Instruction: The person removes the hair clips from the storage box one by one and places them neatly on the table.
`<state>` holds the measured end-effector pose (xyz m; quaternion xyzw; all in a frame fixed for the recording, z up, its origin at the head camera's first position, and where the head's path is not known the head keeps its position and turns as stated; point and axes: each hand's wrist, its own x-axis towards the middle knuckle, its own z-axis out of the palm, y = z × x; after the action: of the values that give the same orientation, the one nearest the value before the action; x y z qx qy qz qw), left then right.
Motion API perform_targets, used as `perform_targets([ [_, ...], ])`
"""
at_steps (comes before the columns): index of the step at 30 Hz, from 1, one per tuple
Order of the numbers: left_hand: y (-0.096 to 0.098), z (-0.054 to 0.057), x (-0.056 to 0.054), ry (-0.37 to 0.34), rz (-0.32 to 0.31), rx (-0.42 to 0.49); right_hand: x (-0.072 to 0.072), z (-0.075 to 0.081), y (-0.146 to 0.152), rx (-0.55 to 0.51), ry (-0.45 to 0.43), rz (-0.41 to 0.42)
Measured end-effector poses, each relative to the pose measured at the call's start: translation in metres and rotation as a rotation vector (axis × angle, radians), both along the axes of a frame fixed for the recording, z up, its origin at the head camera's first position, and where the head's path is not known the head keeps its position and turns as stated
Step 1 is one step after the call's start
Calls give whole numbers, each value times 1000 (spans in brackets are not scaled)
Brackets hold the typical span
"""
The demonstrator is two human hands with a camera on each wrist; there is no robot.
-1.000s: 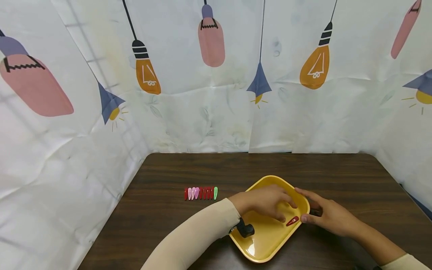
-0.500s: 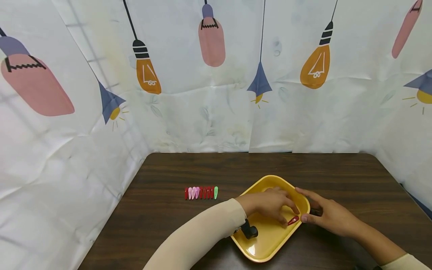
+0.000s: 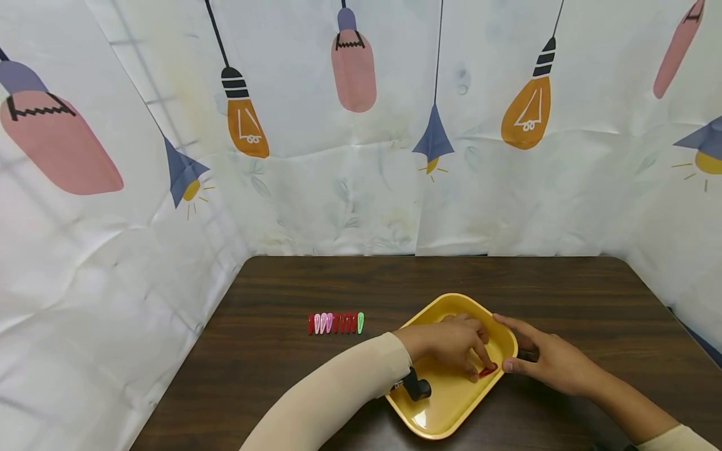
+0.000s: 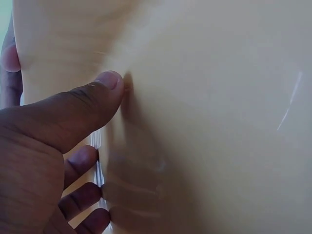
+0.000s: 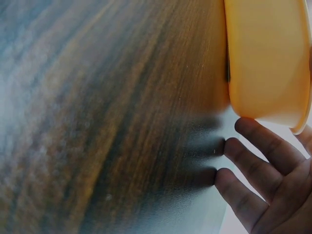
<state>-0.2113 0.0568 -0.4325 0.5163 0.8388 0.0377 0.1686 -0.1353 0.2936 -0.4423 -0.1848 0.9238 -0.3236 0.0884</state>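
My left hand (image 3: 451, 343) reaches down inside the yellow tray (image 3: 403, 414), pinching a small red hair clip (image 3: 486, 372) near the tray's right corner. In the left wrist view my thumb (image 4: 100, 105) points in at the tray wall, while the clip is hidden. My right hand (image 3: 555, 360) rests against the outside of that corner, thumb and index finger spread along the rim. The right wrist view shows its other fingers (image 5: 253, 163) extended low beside the tray's outer wall (image 5: 268, 63), close over the table.
On the dark wooden table (image 3: 271, 388), left of the tray, lies a neat row of red, pink and purple hair clips (image 3: 333, 323) with a green clip (image 3: 361, 322) at its right end. A white curtain printed with lamps (image 3: 383, 207) stands behind the table.
My left hand has shifted right inside the tray, and its fingers have come down onto the red clip, covering part of it. My right hand and the tray have not moved.
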Motion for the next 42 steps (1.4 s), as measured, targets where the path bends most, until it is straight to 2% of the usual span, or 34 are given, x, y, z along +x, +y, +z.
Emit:
perform_targets([
  [6,-1,-2,-2,14,-7,8,0,0,0,-9,-18,-4],
  [20,-6,-2,-9,-25,34,65,-1,0,1,-1,-13,-4],
  [25,-5,-2,-8,-33,56,66,0,0,1,-3,-15,-4],
  [33,-5,-3,-4,17,36,31,-1,0,1,11,-11,-16],
  [42,-6,-2,-3,5,39,30,0,0,1,15,2,-14],
])
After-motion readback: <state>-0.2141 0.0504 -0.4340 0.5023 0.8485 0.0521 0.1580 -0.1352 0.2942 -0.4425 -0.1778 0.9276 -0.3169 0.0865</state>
